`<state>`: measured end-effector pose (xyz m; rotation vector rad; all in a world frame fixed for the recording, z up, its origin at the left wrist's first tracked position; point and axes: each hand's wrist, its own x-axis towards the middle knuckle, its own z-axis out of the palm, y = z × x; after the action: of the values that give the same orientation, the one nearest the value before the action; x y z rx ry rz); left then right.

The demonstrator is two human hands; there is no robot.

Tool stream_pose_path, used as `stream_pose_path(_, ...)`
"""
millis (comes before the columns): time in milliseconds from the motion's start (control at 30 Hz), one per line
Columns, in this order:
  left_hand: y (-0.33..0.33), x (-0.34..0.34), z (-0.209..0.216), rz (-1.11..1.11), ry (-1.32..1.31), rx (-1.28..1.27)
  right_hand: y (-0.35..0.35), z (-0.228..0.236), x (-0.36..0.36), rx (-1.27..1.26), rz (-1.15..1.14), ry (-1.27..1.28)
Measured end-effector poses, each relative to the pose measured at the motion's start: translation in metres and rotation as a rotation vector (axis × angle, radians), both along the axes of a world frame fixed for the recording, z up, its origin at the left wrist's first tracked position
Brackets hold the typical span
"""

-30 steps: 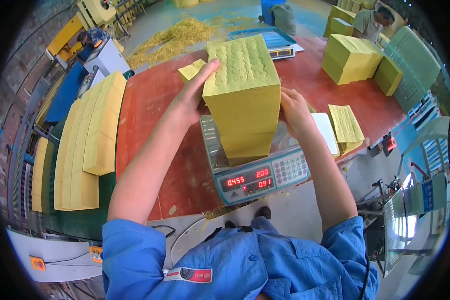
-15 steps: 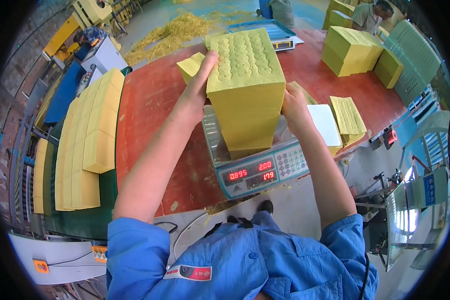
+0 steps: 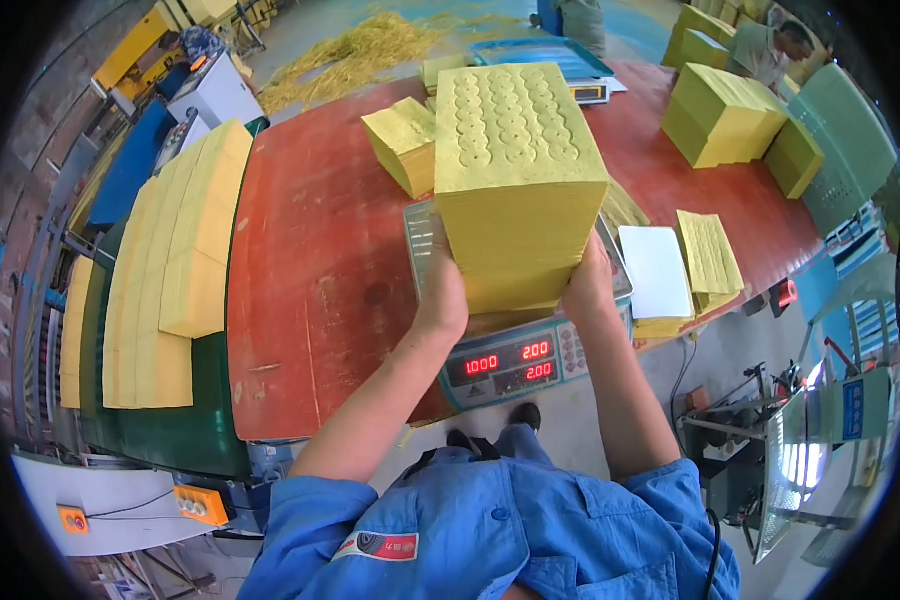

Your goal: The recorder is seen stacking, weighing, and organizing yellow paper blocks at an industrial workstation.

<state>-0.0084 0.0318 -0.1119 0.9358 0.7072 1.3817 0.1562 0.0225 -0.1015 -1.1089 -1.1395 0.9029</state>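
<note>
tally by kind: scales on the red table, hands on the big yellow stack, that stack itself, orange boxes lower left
Near scale, far scale: 2
Left hand, right hand: 2
Yellow stack: 1
Orange boxes: 2
Total: 7

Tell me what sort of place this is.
Probably a paper workshop or small factory: a scale sits beneath a tall yellow stack, rows of similar blocks stand at the left, and yellow scraps lie heaped on the floor.

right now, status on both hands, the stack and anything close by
Left hand, right hand clasping lower sides of tall yellow stack; stack upright over scale, contact beneath unclear; smaller yellow stack close beyond, left.
</note>
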Motion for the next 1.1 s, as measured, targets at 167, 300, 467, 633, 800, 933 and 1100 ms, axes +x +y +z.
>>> stream_pose_path(167, 0.016, 0.025, 0.009, 0.101, -0.005, 0.057, 0.038, -0.005, 0.016, -0.18, 0.049, 0.471)
stream_pose_path(300, 0.024, 0.04, 0.003, 0.218, -0.072, 0.028, 0.058, -0.011, 0.029, -0.205, 0.131, 0.475)
stream_pose_path(467, 0.025, 0.043, -0.003, 0.268, -0.057, 0.072, 0.069, -0.019, 0.035, -0.113, 0.253, 0.372)
stream_pose_path(633, 0.014, 0.046, 0.002, 0.303, -0.052, -0.026, 0.061, -0.008, 0.042, -0.044, 0.337, 0.273)
stream_pose_path(800, -0.016, 0.056, 0.019, 0.332, 0.054, -0.011, 0.038, -0.006, 0.053, 0.099, 0.385, 0.097)
stream_pose_path(933, -0.045, 0.051, 0.008, 0.435, 0.196, 0.17, -0.006, -0.003, 0.057, 0.062, 0.298, 0.191)
stream_pose_path(1100, -0.117, 0.038, -0.003, 0.503, 0.208, 0.079, -0.07, -0.013, 0.065, 0.03, 0.247, 0.171)
